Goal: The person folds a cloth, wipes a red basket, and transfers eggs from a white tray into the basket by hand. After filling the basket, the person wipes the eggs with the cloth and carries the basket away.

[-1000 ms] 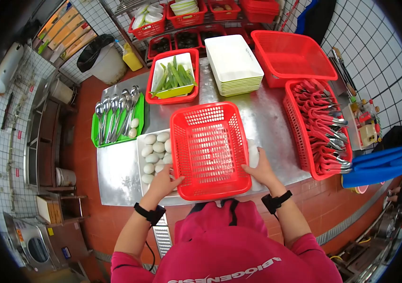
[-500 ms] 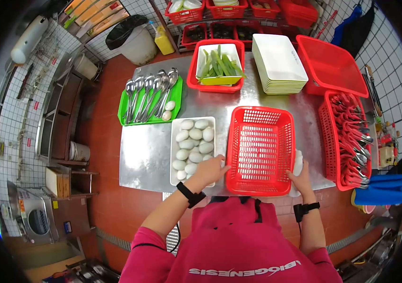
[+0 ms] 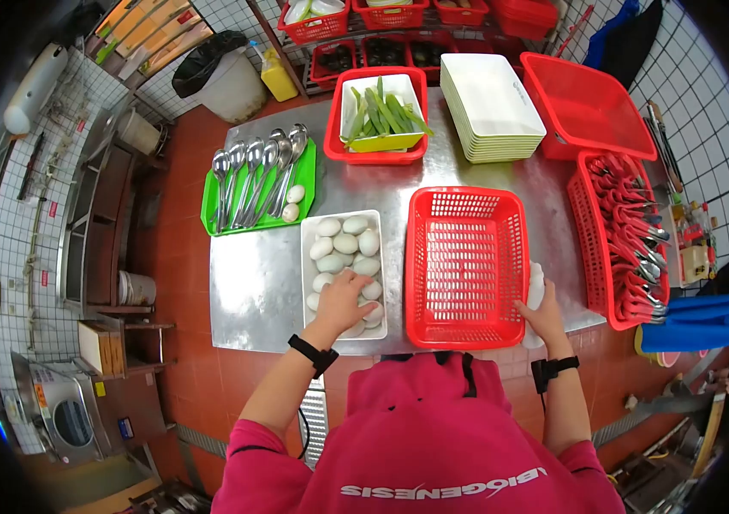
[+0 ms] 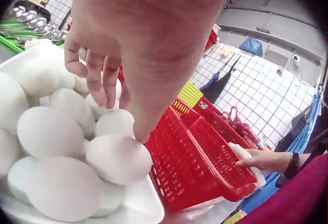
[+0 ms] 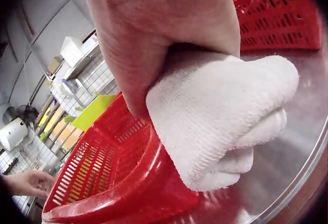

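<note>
My left hand is over a white tray piled with pale eggs, its fingers spread and bent down among them. In the left wrist view the thumb reaches beside one egg, and the other fingertips are right at the eggs behind it. A perforated red basket stands to the right of the tray, with nothing inside. My right hand is at the basket's right side, gripping a folded white towel, with the thumb near the basket rim.
Spoons lie on a green tray with two eggs at the left. Behind are a red basket with green vegetables, stacked white trays and another red basket. Red-handled utensils fill a basket at the right.
The left hand has left the basket's side and moved left onto the eggs. The basket has shifted right, away from the egg tray. The right hand stays at its right side with the towel.
</note>
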Available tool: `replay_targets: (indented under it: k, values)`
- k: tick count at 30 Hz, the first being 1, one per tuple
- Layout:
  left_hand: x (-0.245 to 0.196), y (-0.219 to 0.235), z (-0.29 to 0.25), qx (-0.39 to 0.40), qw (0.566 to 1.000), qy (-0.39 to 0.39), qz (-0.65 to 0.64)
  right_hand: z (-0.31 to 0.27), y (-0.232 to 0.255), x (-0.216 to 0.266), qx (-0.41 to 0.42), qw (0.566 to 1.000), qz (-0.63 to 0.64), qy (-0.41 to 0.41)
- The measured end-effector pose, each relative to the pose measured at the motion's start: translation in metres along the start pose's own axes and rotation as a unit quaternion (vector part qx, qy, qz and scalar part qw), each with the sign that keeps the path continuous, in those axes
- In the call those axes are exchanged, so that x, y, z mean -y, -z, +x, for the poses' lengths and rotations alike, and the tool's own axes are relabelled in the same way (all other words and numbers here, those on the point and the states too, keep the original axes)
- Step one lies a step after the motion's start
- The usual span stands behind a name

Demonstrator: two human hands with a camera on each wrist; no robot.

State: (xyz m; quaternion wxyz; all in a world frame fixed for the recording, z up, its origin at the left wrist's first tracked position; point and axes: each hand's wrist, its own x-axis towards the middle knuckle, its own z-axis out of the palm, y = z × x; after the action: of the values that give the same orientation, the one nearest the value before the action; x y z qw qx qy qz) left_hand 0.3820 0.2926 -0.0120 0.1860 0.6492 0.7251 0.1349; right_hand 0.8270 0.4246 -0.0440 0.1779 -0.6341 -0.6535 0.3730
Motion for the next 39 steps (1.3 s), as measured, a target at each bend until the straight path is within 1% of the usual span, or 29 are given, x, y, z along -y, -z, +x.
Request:
replay_targets:
  k: [1, 3, 4, 6, 7, 9, 10, 12, 14, 16, 17, 19, 22, 24, 25, 27, 31, 34, 37, 39]
  values:
    - [-0.002, -0.001, -0.001, 0.002, 1.000, -0.001, -0.001, -0.001, -0.001, -0.002, -0.011, 1.000, -0.006, 0.023]
    - [-0.004, -0.002, -0.004, -0.022, 1.000, 0.001, -0.010, 0.000, 0.000, -0.005, -0.007, 1.000, -0.002, 0.014]
    - [-0.004, -0.002, -0.006, -0.020, 1.000, 0.001, -0.010, 0.000, 0.000, -0.003, -0.002, 1.000, 0.003, 0.007]
    - [-0.003, -0.002, -0.013, -0.021, 0.998, -0.036, -0.043, -0.001, 0.001, 0.000, 0.006, 1.000, 0.016, -0.007]
    - [-0.005, -0.001, -0.017, -0.020, 0.998, -0.036, -0.043, -0.001, 0.001, 0.001, 0.013, 0.999, 0.029, -0.020]
    - [-0.010, 0.000, -0.027, -0.001, 0.994, -0.108, 0.020, 0.000, 0.000, -0.003, 0.011, 1.000, 0.025, -0.014]
    - [-0.010, -0.001, -0.029, -0.001, 0.994, -0.108, 0.020, 0.001, -0.001, -0.006, 0.010, 1.000, 0.020, -0.007]
    - [-0.010, -0.005, -0.033, 0.010, 0.990, -0.115, 0.084, 0.003, -0.003, -0.011, 0.013, 0.999, 0.036, -0.001]
    - [-0.010, -0.010, -0.033, 0.010, 0.988, -0.115, 0.099, 0.002, -0.003, -0.011, 0.015, 0.999, 0.050, 0.005]
    - [-0.009, -0.014, -0.033, 0.010, 0.987, -0.116, 0.113, 0.001, -0.002, -0.008, -0.004, 0.999, 0.011, 0.030]
    - [-0.008, -0.016, -0.032, 0.010, 0.985, -0.118, 0.127, 0.000, -0.001, -0.004, -0.005, 0.999, 0.010, 0.030]
    - [-0.008, -0.018, -0.031, 0.010, 0.983, -0.121, 0.140, -0.001, 0.001, 0.001, 0.011, 1.000, -0.011, -0.016]
    - [-0.007, -0.018, -0.029, 0.000, 0.984, -0.118, 0.133, -0.001, 0.000, -0.002, 0.014, 1.000, -0.003, -0.005]
    - [-0.006, -0.018, -0.030, -0.020, 0.994, -0.098, 0.052, 0.000, 0.001, -0.004, 0.014, 1.000, -0.002, -0.006]
    - [-0.006, -0.018, -0.030, -0.019, 0.994, -0.098, 0.051, -0.001, -0.001, -0.005, 0.015, 1.000, 0.000, -0.006]
    - [-0.006, -0.017, -0.032, -0.019, 0.997, -0.063, -0.030, 0.001, -0.006, -0.015, 0.010, 1.000, 0.008, 0.003]
    - [-0.003, -0.018, -0.036, -0.026, 0.997, -0.063, -0.043, 0.002, -0.006, -0.017, 0.005, 1.000, 0.010, 0.015]
    - [-0.003, -0.018, -0.039, -0.023, 0.997, -0.056, -0.054, 0.001, -0.006, -0.015, 0.012, 1.000, 0.015, 0.007]
    - [-0.005, -0.014, -0.042, -0.013, 0.996, -0.053, -0.066, -0.001, -0.008, -0.013, 0.007, 1.000, 0.000, 0.017]
    - [-0.004, -0.011, -0.045, -0.016, 0.992, -0.039, -0.115, 0.000, -0.012, -0.014, 0.014, 1.000, -0.002, 0.016]
